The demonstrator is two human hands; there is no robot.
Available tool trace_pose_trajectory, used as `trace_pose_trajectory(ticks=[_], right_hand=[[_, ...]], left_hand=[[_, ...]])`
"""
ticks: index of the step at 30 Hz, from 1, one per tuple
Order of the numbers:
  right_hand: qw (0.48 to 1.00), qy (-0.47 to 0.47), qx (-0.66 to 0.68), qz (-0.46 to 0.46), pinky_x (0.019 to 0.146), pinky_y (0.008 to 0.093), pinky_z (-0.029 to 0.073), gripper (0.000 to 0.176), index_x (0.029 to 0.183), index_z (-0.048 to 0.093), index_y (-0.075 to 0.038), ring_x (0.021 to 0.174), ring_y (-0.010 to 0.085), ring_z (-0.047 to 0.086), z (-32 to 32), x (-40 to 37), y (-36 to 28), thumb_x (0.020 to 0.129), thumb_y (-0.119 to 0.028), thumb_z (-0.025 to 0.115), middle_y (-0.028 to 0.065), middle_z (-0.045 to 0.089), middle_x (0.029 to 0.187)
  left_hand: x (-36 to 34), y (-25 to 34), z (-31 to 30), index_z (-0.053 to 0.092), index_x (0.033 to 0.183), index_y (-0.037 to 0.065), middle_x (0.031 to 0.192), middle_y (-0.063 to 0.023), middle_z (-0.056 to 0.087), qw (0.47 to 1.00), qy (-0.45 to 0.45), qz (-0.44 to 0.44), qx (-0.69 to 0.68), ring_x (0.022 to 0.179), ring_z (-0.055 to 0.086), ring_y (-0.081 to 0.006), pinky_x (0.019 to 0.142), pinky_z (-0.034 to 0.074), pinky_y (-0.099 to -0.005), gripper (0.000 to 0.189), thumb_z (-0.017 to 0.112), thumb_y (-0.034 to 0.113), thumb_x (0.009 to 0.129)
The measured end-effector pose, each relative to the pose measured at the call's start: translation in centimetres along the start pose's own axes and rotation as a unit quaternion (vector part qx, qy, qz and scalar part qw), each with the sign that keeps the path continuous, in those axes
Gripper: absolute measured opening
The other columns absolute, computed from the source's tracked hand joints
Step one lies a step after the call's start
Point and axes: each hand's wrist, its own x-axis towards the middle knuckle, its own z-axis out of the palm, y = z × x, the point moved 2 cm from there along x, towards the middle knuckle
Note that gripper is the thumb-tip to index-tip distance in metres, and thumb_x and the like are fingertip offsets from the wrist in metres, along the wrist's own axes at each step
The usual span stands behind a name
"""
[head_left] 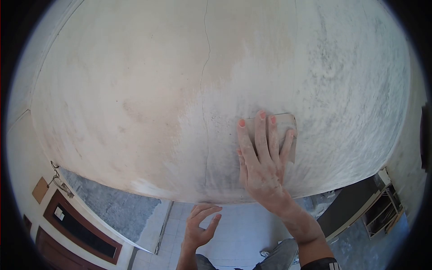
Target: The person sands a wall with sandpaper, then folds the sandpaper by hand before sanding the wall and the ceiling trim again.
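Left hand (201, 227) is hanging nearest, below the surface's lower edge, its grip loosely curled, holding nothing, well apart from the work. Right hand (263, 164) is reaching up and away, grip spread flat, fingers splayed, pressing a sanding sheet (288, 123) against the plastered surface (135, 90). The sheet is lying directly under the fingertips, its upper right corner showing; its long axis is probably running across the fingers, mostly covered. A thin crack (204, 67) is running upward just left of the hand.

I count two: left hand (200, 228) and right hand (263, 165). Under the right hand, one tan rectangular sandpaper sheet (286, 122).
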Motion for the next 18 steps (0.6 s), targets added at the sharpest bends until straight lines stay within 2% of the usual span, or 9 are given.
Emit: trace_pose_trajectory(ticks=[2,5,8,11,16,18], right_hand=[[1.000,0.009,0.030,-0.005,0.114,0.0667,0.013,0.052,0.146,0.049,-0.013,0.147,0.0428,0.024,-1.2,2.8,0.4,0.096,-0.022,0.055,0.0283,0.027,0.157],[0.992,0.111,0.059,-0.017,0.114,0.0670,0.011,0.049,0.145,0.052,-0.017,0.148,0.0434,0.022,-1.6,8.4,0.9,0.096,-0.022,0.055,0.0302,0.025,0.157],[0.998,0.053,0.013,0.023,0.114,0.0669,0.013,0.047,0.143,0.054,-0.019,0.148,0.0442,0.021,-1.7,5.9,0.4,0.096,-0.022,0.056,0.0310,0.024,0.157],[0.999,-0.009,0.009,0.040,0.113,0.0668,0.015,0.049,0.144,0.053,-0.018,0.147,0.0434,0.024,-0.2,-0.4,-0.2,0.096,-0.023,0.058,0.0295,0.025,0.157],[0.998,0.048,0.042,-0.029,0.113,0.0656,0.016,0.047,0.142,0.055,-0.022,0.146,0.0412,0.027,-1.4,6.5,-0.3,0.095,-0.025,0.059,0.0272,0.027,0.157],[0.996,0.061,0.050,-0.041,0.114,0.0641,0.017,0.046,0.141,0.056,-0.023,0.146,0.0403,0.029,-1.5,7.0,-0.2,0.095,-0.025,0.059,0.0265,0.029,0.157]], left_hand=[[-0.4,-0.3,-0.1,0.073,0.101,0.004,0.100,-0.0110,0.071,0.999,0.016,-0.011,-0.027,0.097,0.067,-0.0261,0.087,0.052,-0.0364,0.018,0.071,0.000,0.083],[0.0,0.0,0.6,0.073,0.100,0.003,0.099,-0.0120,0.072,0.998,0.024,0.014,-0.056,0.094,0.069,-0.0269,0.088,0.053,-0.0370,0.017,0.071,-0.001,0.083],[0.5,1.6,0.6,0.073,0.098,0.002,0.098,-0.0138,0.072,0.998,-0.005,0.055,-0.038,0.094,0.070,-0.0274,0.089,0.054,-0.0388,0.015,0.069,-0.001,0.084],[0.5,1.3,-0.7,0.072,0.097,0.001,0.096,-0.0148,0.073,0.997,-0.016,0.066,-0.021,0.093,0.071,-0.0279,0.090,0.054,-0.0407,0.014,0.068,-0.001,0.084],[0.2,0.7,-0.3,0.074,0.097,0.002,0.093,-0.0121,0.074,0.994,0.034,0.054,-0.084,0.089,0.071,-0.0263,0.089,0.056,-0.0395,0.017,0.070,-0.003,0.081],[0.6,2.0,0.6,0.074,0.096,0.002,0.092,-0.0123,0.074,0.995,-0.005,0.070,-0.067,0.088,0.072,-0.0260,0.089,0.056,-0.0396,0.017,0.070,-0.004,0.081]])
